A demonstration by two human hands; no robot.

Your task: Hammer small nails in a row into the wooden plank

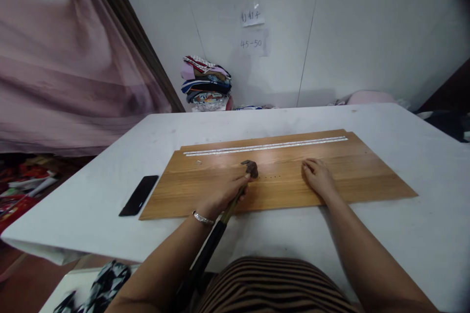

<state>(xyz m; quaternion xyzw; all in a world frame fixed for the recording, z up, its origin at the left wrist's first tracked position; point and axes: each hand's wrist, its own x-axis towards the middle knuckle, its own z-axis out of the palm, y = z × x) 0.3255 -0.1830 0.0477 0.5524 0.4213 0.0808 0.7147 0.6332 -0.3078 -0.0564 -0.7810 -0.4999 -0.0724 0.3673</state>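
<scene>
A hammer (230,208) with a dark metal head and a black grip slants up from my lap. My left hand (235,190), a bracelet at its wrist, is wrapped round the handle just below the head. The hammer head is over the wooden board (205,186), beside a short row of small dark dots (270,177) that look like nail heads. To the right of that row, my right hand (318,176) rests on the board with its fingers curled together. Whatever it may hold is hidden. A few small nails (199,162) lie on the board's left part.
Two white printed strips (264,147) run along the board's far side. A black phone (139,195) lies left of the board on the white table (110,156). Folded clothes (206,83) are stacked beyond the far edge by the wall. A pink curtain (73,49) hangs at left.
</scene>
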